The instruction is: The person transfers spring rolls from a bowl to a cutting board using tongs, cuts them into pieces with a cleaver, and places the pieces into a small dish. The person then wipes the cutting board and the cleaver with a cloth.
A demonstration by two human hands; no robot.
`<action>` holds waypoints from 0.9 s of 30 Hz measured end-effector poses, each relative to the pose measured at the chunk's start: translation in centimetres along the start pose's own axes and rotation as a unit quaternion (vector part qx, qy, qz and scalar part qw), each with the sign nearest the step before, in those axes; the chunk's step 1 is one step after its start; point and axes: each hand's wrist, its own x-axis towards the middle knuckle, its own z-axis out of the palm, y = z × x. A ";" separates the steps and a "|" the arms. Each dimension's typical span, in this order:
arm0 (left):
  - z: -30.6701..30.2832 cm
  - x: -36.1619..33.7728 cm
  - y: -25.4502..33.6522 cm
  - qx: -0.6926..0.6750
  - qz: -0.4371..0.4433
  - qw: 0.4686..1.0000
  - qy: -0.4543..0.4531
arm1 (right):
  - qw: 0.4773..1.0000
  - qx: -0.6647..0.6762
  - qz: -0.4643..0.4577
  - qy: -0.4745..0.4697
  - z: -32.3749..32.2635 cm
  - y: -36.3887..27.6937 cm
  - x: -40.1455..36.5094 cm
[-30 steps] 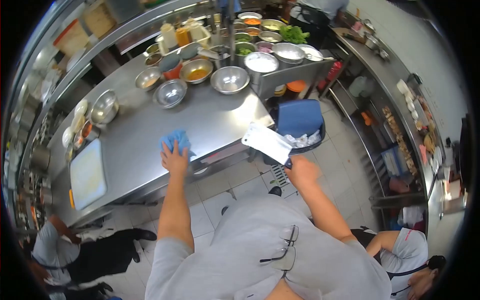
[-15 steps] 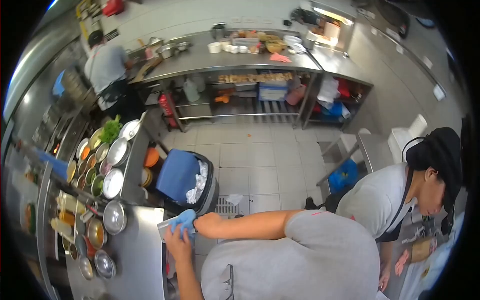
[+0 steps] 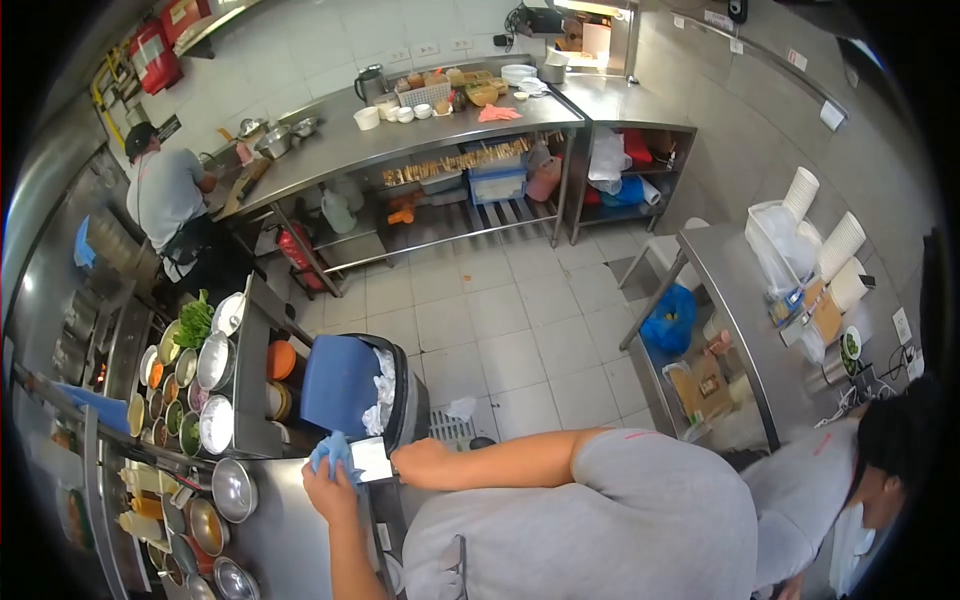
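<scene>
My right hand [image 3: 424, 463] is closed in a fist at the near end of a cleaver [image 3: 372, 460], whose broad rectangular blade shines bright; the handle is hidden in my fingers. My left hand [image 3: 330, 490] pinches a crumpled blue cloth [image 3: 334, 455] at the blade's far end. Both hands are in front of my grey shirt, beside the edge of a steel counter [image 3: 290, 520]. Just beyond the blade stands a bin [image 3: 408, 400] with a blue lid [image 3: 338, 382] raised and crumpled white paper inside.
Metal bowls [image 3: 234, 490] and several ingredient containers line the left counter. A co-worker [image 3: 165, 200] stands at the back left; another person [image 3: 830, 490] leans at the lower right. A long steel table [image 3: 330, 150] runs along the back wall. A side table [image 3: 730, 270] holds stacked cups.
My view has swung to the right, showing more of the side table. The blue cloth has slid to the blade's far end, baring the blade. The person at right appears lower in view.
</scene>
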 end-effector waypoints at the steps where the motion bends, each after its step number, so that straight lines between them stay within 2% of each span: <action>1: 0.1 -0.1 0.0 0.000 -0.004 1.000 0.004 | 1.000 -0.001 -0.009 0.010 0.2 -0.1 0.2; 3: 0.2 -0.7 2.0 0.067 0.083 0.993 0.054 | 1.000 0.003 -0.005 0.021 -0.4 -0.5 0.4; 6: -1.0 -2.7 6.9 0.009 0.172 0.984 -0.036 | 0.999 -0.004 0.009 0.046 0.2 -0.1 1.4; 8: -0.2 -2.5 4.8 0.018 0.171 0.985 -0.018 | 0.998 -0.020 0.011 0.061 0.4 0.2 1.6; 11: -0.1 -0.5 -0.6 0.060 0.057 0.996 0.039 | 0.999 0.009 0.004 0.038 -0.4 -0.6 1.7; 15: 0.9 -0.6 -0.1 0.108 -0.018 0.991 0.074 | 0.999 0.012 0.008 0.041 0.0 -0.7 2.2; 16: 1.3 -0.9 1.0 0.110 -0.019 0.991 0.068 | 0.999 0.019 0.018 0.039 0.1 -0.6 2.4; 19: 1.9 -2.4 4.9 0.050 0.115 0.992 0.003 | 0.996 0.011 0.008 0.088 1.4 0.8 3.3; 22: 1.6 -1.7 3.3 0.073 0.138 0.987 -0.024 | 0.997 0.011 0.040 0.058 1.3 1.3 3.4; 23: 1.4 -1.1 2.1 0.077 0.130 0.988 -0.014 | 0.994 0.028 0.021 0.104 1.2 1.1 2.9; 24: 2.7 -0.1 -2.2 0.047 0.078 0.995 0.031 | 0.991 0.042 0.043 0.123 1.3 1.6 2.3; 26: 2.0 0.8 -3.1 0.091 0.013 0.996 0.006 | 0.998 0.019 0.031 0.053 1.5 1.6 1.9; 27: 2.2 0.9 -2.7 0.090 0.025 0.996 0.004 | 0.997 0.043 0.033 0.054 1.5 1.8 1.3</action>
